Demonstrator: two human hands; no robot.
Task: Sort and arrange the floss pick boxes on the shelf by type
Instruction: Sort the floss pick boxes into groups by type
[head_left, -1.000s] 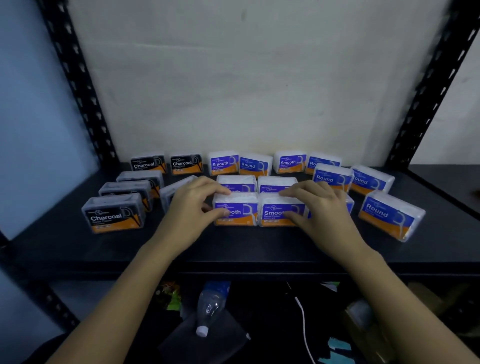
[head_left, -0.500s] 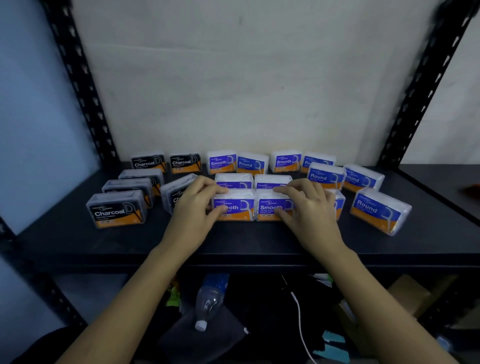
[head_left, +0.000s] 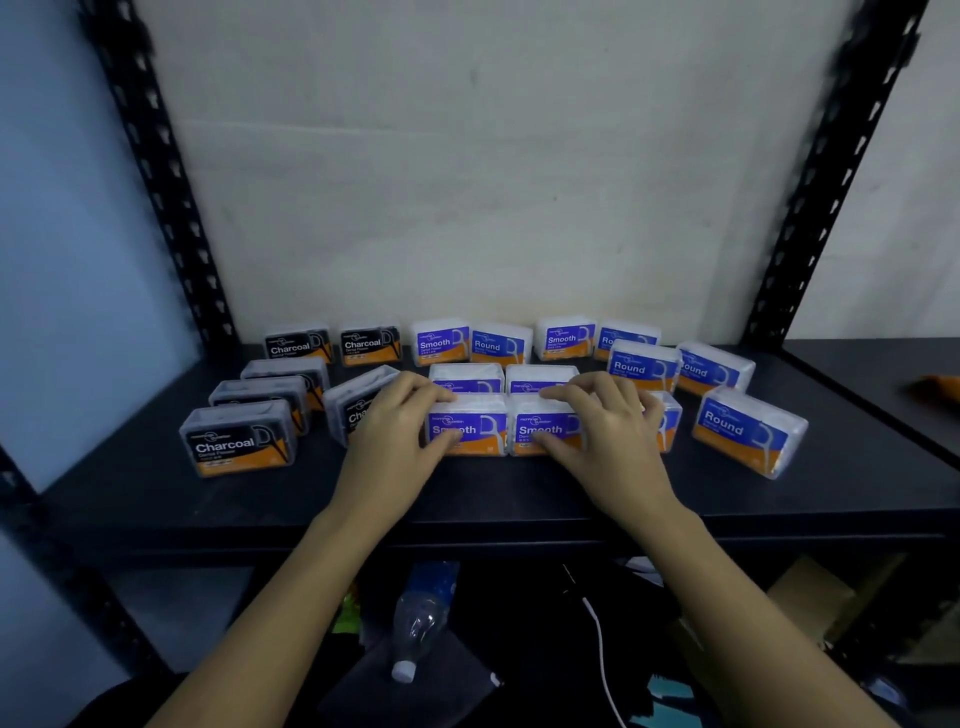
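Head view: we see the left hand (head_left: 395, 441) and right hand (head_left: 602, 436) each clamped on a front Smooth box (head_left: 467, 426) (head_left: 545, 428), side by side on the shelf (head_left: 493, 499).

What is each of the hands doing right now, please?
Left hand: closed on the left Smooth box, fingers on top, thumb at front.
Right hand: closed on the right Smooth box the same way.

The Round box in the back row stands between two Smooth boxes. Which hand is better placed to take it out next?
Probably the right hand: the Round box lies nearer it, though both hands rest on Smooth boxes.
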